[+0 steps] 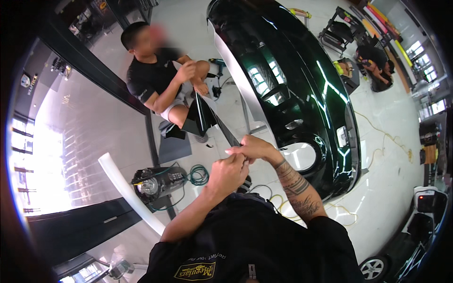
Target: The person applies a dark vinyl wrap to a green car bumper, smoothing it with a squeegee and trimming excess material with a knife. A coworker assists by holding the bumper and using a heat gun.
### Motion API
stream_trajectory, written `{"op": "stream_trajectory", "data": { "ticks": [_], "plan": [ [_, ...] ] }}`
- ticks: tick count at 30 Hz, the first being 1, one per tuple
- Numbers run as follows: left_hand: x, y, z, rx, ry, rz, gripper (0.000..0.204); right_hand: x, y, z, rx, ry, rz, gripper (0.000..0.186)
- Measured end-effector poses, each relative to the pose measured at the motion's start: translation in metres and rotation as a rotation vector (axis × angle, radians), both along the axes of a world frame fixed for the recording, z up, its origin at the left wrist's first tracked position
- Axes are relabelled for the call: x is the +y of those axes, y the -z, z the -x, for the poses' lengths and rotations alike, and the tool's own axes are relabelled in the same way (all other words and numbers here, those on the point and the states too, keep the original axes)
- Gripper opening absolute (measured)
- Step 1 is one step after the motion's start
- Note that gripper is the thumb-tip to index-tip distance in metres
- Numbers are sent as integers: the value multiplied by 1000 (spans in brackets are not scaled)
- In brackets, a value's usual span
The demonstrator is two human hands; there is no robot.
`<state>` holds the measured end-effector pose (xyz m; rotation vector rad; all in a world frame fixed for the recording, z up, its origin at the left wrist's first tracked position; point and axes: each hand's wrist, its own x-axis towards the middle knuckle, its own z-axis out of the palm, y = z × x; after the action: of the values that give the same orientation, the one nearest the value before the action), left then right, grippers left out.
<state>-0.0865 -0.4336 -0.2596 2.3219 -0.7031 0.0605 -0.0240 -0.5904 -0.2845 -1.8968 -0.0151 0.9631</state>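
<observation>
Left hand (225, 175) and right hand (253, 147) both pinch the dark strip's (227, 132) near end! Looks light, floppy, probably slick: best gripped by its 2 ends.

Dark bumper (309, 101) ahead-right of hands (225, 174)

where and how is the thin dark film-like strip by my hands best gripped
Probably the near end of the thin dark film-like strip, coming from your body's side, in a flat pinch: it looks narrow and slants away toward the black-shirted co-worker. Your left hand and right hand meet there.
</observation>
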Motion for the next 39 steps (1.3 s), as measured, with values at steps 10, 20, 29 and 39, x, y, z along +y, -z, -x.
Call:
{"op": "stream_trajectory", "data": {
  "ticks": [10, 20, 29, 39],
  "plan": [
    [21, 94, 21, 272, 64, 179, 31, -29, 43, 13, 74, -136, 356, 35],
    [233, 266, 212, 981, -214, -277, 26, -9, 51, 33, -441, -239, 670, 38],
    [259, 259, 201, 1174, -287, -364, 30, 22, 46, 14, -508, -196, 808, 31],
    [328, 375, 231, 959, -502, -334, 38, 65, 63, 37, -652, 38, 822, 26]
  ]
}}
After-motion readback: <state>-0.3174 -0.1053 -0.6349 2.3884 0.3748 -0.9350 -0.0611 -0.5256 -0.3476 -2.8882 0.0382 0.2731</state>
